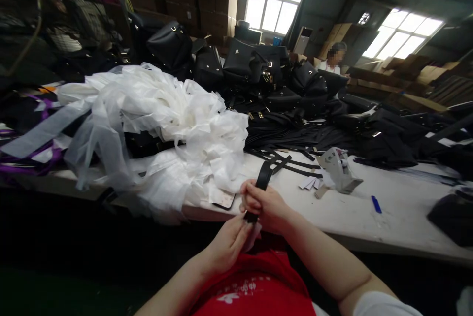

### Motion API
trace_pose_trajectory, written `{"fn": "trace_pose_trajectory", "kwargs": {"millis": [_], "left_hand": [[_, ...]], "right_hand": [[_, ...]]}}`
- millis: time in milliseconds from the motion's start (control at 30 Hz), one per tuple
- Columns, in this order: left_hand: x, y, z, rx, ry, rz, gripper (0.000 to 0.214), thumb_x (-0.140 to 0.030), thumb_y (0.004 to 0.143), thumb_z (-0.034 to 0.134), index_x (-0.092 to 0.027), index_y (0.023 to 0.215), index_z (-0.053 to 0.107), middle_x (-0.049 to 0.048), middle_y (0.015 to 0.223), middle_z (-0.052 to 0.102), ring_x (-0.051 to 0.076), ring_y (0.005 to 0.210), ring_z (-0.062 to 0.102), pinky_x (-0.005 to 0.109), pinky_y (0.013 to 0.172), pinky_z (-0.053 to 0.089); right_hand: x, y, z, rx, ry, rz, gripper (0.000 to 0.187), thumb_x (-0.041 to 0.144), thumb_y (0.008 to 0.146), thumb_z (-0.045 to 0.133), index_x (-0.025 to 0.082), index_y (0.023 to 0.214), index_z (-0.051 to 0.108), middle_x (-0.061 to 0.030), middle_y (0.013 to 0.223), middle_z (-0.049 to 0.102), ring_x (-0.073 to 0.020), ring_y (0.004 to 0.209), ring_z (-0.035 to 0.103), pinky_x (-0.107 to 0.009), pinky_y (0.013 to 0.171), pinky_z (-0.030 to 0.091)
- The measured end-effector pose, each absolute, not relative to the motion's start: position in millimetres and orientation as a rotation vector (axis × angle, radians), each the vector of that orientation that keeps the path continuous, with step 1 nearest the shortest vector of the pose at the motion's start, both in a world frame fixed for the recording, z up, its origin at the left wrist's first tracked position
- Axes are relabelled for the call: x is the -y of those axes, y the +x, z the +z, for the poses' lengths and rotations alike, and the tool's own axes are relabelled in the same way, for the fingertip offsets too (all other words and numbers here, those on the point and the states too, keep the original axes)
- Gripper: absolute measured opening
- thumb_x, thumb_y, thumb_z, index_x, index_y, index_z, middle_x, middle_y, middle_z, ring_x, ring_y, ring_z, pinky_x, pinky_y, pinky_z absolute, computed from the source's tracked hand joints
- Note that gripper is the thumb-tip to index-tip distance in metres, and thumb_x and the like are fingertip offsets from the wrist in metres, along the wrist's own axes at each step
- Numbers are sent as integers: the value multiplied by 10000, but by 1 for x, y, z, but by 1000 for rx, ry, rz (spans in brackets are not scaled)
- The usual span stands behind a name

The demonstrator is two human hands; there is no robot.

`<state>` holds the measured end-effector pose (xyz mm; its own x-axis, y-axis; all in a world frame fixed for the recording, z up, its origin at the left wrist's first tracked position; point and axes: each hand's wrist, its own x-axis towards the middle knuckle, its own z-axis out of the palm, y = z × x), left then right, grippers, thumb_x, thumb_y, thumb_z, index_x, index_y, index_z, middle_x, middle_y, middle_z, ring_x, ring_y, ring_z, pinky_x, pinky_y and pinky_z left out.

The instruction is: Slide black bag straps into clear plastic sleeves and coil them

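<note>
Close to my body, at the table's front edge, both hands meet on a black strap point(263, 176). My right hand point(271, 206) is closed around its middle, and the upper part of the strap sticks up in a loop above the fingers. Just below, my left hand point(231, 239) pinches the lower end of the strap. Something pale shows under the left fingers, too unclear to name. Left of my hands lies a heap of crumpled white film strips point(173, 109), with a dark-edged flat object point(224, 200) partly under it. More black straps point(291, 164) lie just beyond my right hand.
On the white table point(347, 217) to the right stand a tape dispenser point(338, 171) and a blue cutter point(376, 204). Black bags point(240, 62) are piled behind. A dark bag point(453, 215) sits at the right edge. A person point(332, 60) is in the background.
</note>
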<state>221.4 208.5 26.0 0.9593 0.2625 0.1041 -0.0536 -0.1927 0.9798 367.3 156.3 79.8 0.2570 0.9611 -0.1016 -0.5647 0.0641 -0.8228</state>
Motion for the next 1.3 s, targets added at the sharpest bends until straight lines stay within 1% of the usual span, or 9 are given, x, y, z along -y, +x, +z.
{"fn": "trace_pose_trajectory", "kwargs": {"millis": [167,433,567,667,833,967,1100,1200,1300], "left_hand": [[-209,220,37,-105,1803,248,525,-460,1024,294,-149,920,704,71,914,598,169,811,574,275,788,460],[-222,254,91,-58,1698,471,592,-567,991,325,-141,866,716,97,926,669,214,886,594,328,855,473],[-217,262,85,-90,1320,292,606,-653,911,464,-100,925,711,97,855,683,196,776,608,335,771,484],[-212,266,81,-129,941,226,595,-656,856,556,-95,1007,681,105,882,704,222,829,645,369,832,492],[-205,273,72,-250,743,406,464,-559,935,420,-158,783,596,71,854,671,192,860,647,337,880,508],[-209,281,38,-459,1139,556,393,-506,937,409,-162,840,571,58,831,631,179,814,620,331,830,519],[-228,284,4,-541,1370,589,144,-235,829,580,-159,933,643,33,851,601,185,856,561,341,899,461],[-241,277,-6,-509,1522,527,216,-110,720,610,-170,902,708,30,829,579,207,907,537,338,939,422],[-244,266,-5,-328,1619,329,232,-91,657,620,-183,821,755,22,807,613,199,861,562,288,846,452]], "right_hand": [[-159,410,113,477,-836,1112,246,394,887,675,157,849,619,137,444,234,-36,394,164,-186,520,372],[-160,376,143,942,-915,1110,328,496,922,594,176,850,614,117,469,310,-56,426,308,-288,726,498],[-155,381,152,861,-923,1169,302,477,902,632,182,841,610,124,470,288,-48,407,278,-280,709,507],[-153,390,158,670,-838,1206,245,408,908,646,183,818,609,133,456,223,-38,381,202,-220,646,491],[-147,402,163,414,-737,1206,243,307,993,511,180,803,593,128,435,189,-44,359,112,-125,442,335],[-136,406,159,274,-660,1183,260,276,1011,475,179,796,584,129,412,250,-40,350,152,-103,397,294],[-126,410,154,182,-584,1186,248,244,1014,461,186,797,565,137,403,272,-38,343,168,-87,379,291],[-121,414,153,192,-555,1203,203,226,996,494,198,804,552,143,407,279,-38,346,163,-84,379,283],[-119,418,152,210,-514,1216,186,220,999,487,198,825,551,144,419,284,-36,350,177,-79,390,296]]}}
